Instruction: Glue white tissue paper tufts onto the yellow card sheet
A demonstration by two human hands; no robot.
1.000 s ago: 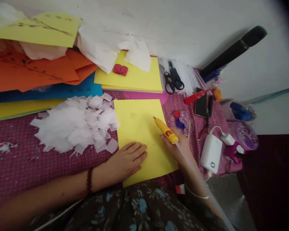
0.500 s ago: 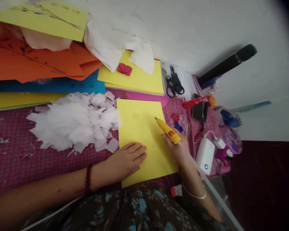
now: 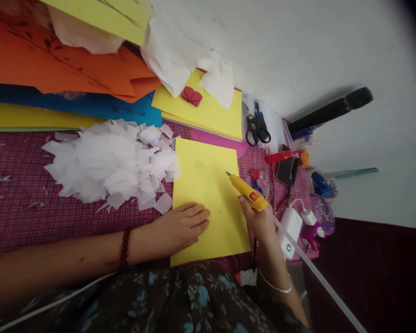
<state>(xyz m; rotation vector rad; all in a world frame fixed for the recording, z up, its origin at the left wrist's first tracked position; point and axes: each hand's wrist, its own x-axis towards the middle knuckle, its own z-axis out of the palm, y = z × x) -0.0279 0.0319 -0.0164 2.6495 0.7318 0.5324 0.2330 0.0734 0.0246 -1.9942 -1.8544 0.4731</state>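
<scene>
Camera view has swung since a second ago: back-row stuff sits lower in view, while gun, sheet and both hands keep about the same layout.

From my end: 1 gun point(image 3: 247, 188), over the right half of 1 yellow sheet point(image 3: 211, 185). Long axis runs lower right to upper left, nozzle toward the sheet's upper part. Can't tell if nozzle touches paper. 1 clear stick point(image 3: 312, 264) trails from its rear, down and right.

Right hand point(image 3: 260, 224) is closed around the gun, so clearly the nearer one. Left hand point(image 3: 185, 226) lies flat on the sheet's lower left, fingers extended, gripping nothing; nozzle is up and right of its fingertips.

Outward: 1 heap of white scraps point(image 3: 107, 162) left of the sheet, too many to count. 1 red fold point(image 3: 192, 95) on the back stack point(image 3: 225, 118). Scissors point(image 3: 260, 126) back right, count unclear. 1 white box point(image 3: 291, 224) beyond right wrist.
</scene>
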